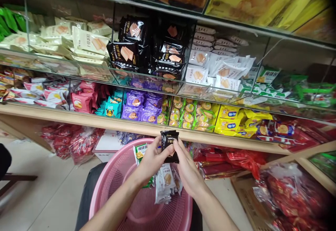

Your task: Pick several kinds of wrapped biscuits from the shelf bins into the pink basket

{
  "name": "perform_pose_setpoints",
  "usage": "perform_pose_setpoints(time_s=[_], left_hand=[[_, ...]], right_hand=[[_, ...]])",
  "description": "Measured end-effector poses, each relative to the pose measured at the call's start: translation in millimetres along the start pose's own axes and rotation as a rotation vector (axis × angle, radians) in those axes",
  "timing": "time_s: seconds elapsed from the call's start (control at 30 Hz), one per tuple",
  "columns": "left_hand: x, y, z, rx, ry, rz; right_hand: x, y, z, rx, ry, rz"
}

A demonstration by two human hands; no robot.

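Observation:
Between my two hands is a small black snack packet (pixel 169 140) printed "DRYCAKE", held upright above a pink plastic basket (pixel 105 192). My left hand (pixel 153 159) grips its left side, with the thumb across the front. On the right edge, my right hand (pixel 187 168) presses with its fingers. Lower down in the basket lie several white snack packets (pixel 165 182), and a green and white packet (pixel 140 152) leans near the far rim, partly hidden by my left hand.
Glass-fronted shelves ahead hold black packets (pixel 127 54), cream packets (pixel 90 42), purple packets (pixel 133 98) and yellow packets (pixel 228 119). A wooden ledge (pixel 147 126) runs behind the basket. Bags of red packets (pixel 291 192) lie at the lower right, beside a cardboard box (pixel 244 199).

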State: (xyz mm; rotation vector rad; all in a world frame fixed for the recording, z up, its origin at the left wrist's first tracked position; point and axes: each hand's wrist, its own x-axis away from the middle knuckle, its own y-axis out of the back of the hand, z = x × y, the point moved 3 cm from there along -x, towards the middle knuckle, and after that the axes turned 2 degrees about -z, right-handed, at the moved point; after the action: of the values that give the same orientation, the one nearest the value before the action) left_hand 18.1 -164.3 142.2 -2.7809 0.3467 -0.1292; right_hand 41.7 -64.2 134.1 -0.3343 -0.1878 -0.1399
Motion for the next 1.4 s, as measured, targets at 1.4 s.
perform_pose_setpoints(time_s=[1.4], left_hand=[[89.9,135.3,100.9,0.203,0.505,-0.635]], right_hand=[[4.6,85.6,-41.2,-0.143,-0.111,-0.154]])
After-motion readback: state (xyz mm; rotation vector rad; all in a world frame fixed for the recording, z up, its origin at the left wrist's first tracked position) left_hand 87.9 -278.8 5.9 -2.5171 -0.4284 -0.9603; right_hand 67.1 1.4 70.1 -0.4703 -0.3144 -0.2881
